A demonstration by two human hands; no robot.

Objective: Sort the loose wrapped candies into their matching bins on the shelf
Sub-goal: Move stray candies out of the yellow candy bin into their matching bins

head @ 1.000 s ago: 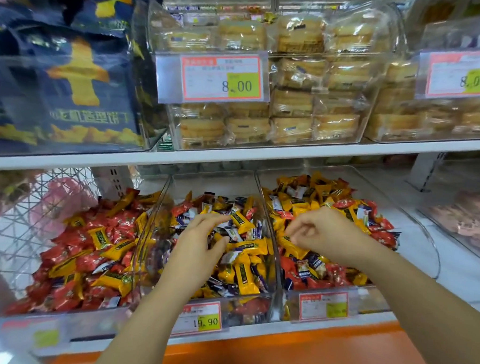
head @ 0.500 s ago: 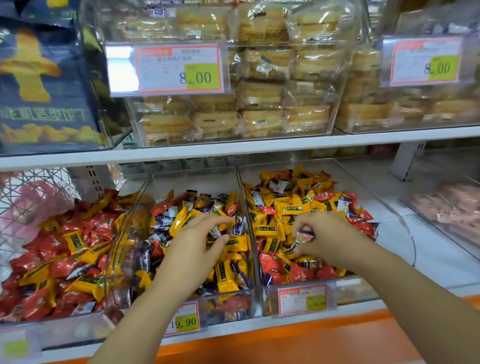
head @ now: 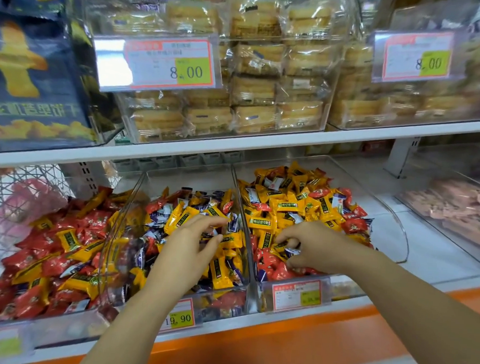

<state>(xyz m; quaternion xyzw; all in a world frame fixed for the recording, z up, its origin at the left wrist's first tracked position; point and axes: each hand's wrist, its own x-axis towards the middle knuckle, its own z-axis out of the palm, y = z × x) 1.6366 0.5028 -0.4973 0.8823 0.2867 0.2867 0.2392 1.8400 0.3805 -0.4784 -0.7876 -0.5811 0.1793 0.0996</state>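
Three clear bins of wrapped candies stand on the lower shelf. The left bin (head: pixel 58 331) holds mostly red pieces with some yellow. The middle bin (head: pixel 244 254) mixes yellow, purple-white and red. The right bin (head: pixel 397 229) holds yellow on top and red at the front. My left hand (head: pixel 188 246) hovers over the middle bin, fingers spread and relaxed, holding nothing I can see. My right hand (head: pixel 310 249) is down in the right bin, its fingertips pinching a purple-white candy (head: pixel 292 251) among yellow and red ones.
Price tags (head: pixel 183 316) clip to the bin fronts above an orange shelf edge (head: pixel 280 348). The upper shelf (head: pixel 263 144) carries clear boxes of wrapped cakes close overhead. A wire basket (head: pixel 15 198) stands at left, and a clear box of pink snacks (head: pixel 454 204) at right.
My right hand has dropped lower into the front of the right bin and pinches a purple-white candy. The left hand has stayed over the middle bin. The view has moved closer.
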